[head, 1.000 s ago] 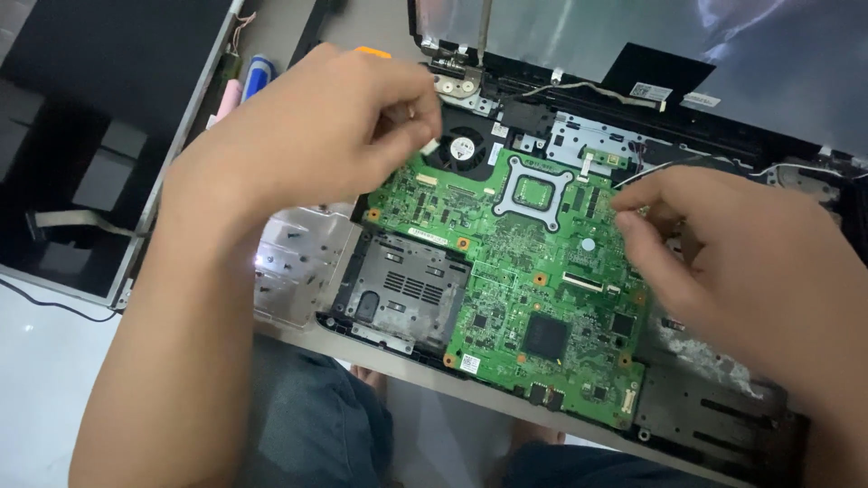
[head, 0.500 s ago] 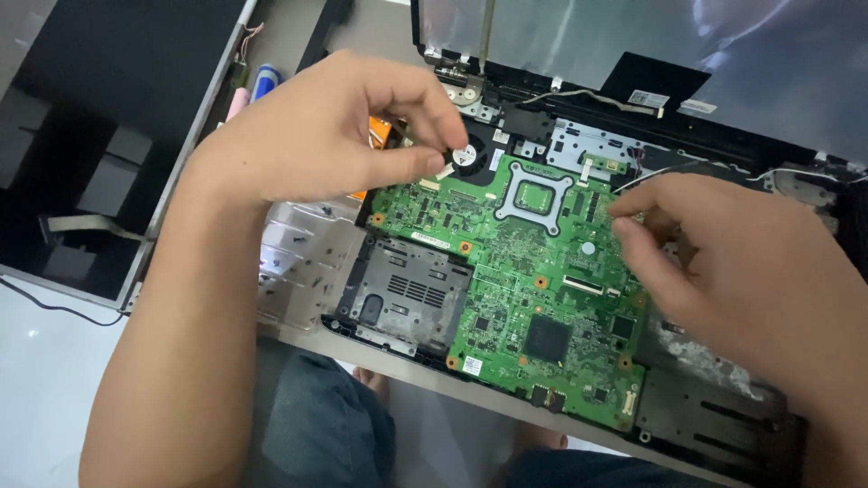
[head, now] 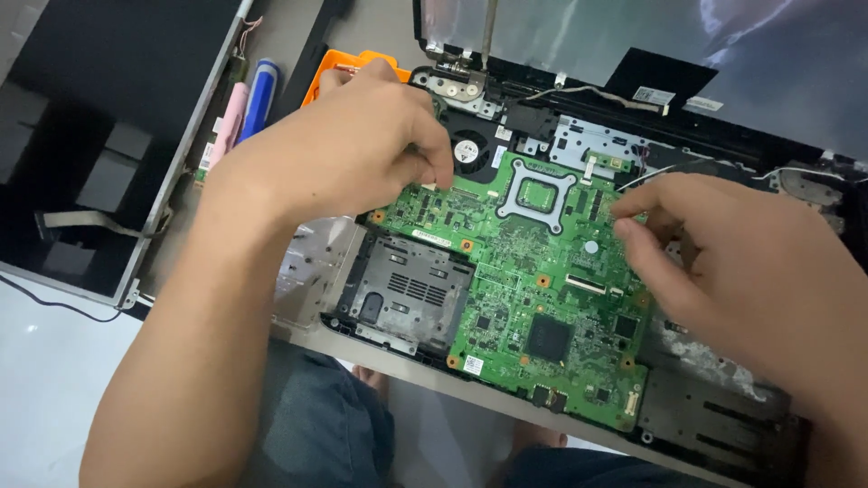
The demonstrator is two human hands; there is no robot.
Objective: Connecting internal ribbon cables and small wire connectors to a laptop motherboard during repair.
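Grey worktop under the opened laptop base [head: 723, 434]: my left hand [head: 344, 149] and right hand [head: 750, 262] pinched opposite edges of the green motherboard [head: 524, 271] between them; even, gentle lifting seemed safest.

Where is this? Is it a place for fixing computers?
Probably a repair workspace, maybe at home. An opened laptop shows its green circuit board, a separate screen panel lies beside it, and both hands work on the board.
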